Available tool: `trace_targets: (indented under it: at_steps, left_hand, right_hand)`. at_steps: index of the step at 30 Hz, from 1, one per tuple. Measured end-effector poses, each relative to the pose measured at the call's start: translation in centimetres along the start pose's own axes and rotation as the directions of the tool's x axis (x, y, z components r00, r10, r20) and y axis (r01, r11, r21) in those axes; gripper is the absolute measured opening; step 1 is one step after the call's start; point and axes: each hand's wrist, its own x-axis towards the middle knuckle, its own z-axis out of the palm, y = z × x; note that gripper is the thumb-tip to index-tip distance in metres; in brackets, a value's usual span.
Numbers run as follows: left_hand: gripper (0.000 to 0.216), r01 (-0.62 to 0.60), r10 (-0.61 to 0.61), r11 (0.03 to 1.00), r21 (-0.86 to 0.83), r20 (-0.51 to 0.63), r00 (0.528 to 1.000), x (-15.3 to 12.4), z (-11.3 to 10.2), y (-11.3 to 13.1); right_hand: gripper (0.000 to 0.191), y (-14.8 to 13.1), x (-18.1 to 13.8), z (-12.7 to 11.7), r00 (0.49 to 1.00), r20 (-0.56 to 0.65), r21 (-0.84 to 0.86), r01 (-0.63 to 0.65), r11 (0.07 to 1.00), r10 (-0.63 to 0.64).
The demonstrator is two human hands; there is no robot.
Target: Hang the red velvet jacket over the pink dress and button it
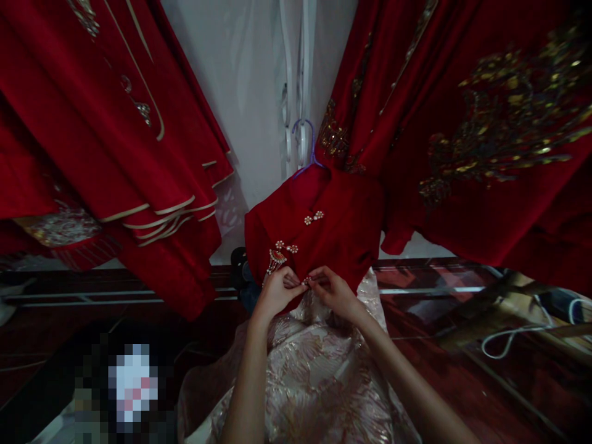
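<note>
A short red jacket (342, 228) hangs on a purple hanger (313, 139) in front of me. Pearl-like flower fasteners (314, 217) decorate its chest, and a beaded fan-shaped ornament (277, 259) dangles at its left side. My left hand (279, 293) and my right hand (337, 295) meet at the jacket's lower front. Both pinch with thumb and fingers at a small flower fastener (306, 281), partly covered by the fingertips. Under the jacket spreads a pale, shiny patterned skirt (319, 376), passing below my forearms.
Red garments with pale piping (152, 166) hang on the left. On the right hang red garments with gold sequin embroidery (499, 123). A white metal rack (296, 74) stands behind the jacket. A white cord (513, 333) loops near wooden pieces at lower right.
</note>
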Motion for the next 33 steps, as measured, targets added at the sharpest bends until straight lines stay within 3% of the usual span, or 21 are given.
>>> trace_targets:
  at_steps: [7,11,15,19,25,33]
  left_hand:
    - [0.025,-0.051,0.051,0.999,0.001,-0.046,0.998,0.0,0.3,0.4]
    - [0.026,-0.014,0.012,0.994,-0.109,-0.022,1.000,0.2,-0.1,0.1]
    - [0.042,0.066,-0.112,0.930,-0.361,-0.106,0.988,0.9,-0.4,-0.3]
    - [0.043,0.055,-0.228,0.827,-0.560,-0.244,0.943,2.4,0.1,-0.1]
    - [0.033,-0.018,-0.328,0.682,-0.731,-0.327,0.886,4.1,0.5,0.5]
    - [0.030,-0.023,-0.333,0.636,-0.772,-0.301,0.894,4.2,0.5,1.0]
  right_hand:
    - [0.021,-1.1,-0.2,0.1,0.999,-0.031,-0.009,0.012,1.000,-0.012]
    - [0.019,-1.3,0.0,-0.4,0.998,-0.053,-0.033,0.025,0.999,-0.026]
    - [0.022,-1.9,-0.2,-2.9,0.991,0.130,0.026,0.022,0.999,-0.025]
    - [0.026,-3.1,-0.8,-5.4,0.944,0.330,0.108,-0.050,0.993,0.012]
    - [0.027,-3.3,-0.8,-5.4,0.937,0.349,0.176,-0.093,0.980,0.026]
    - [0.024,-3.3,-0.8,-5.3,0.932,0.363,0.201,-0.104,0.974,0.025]
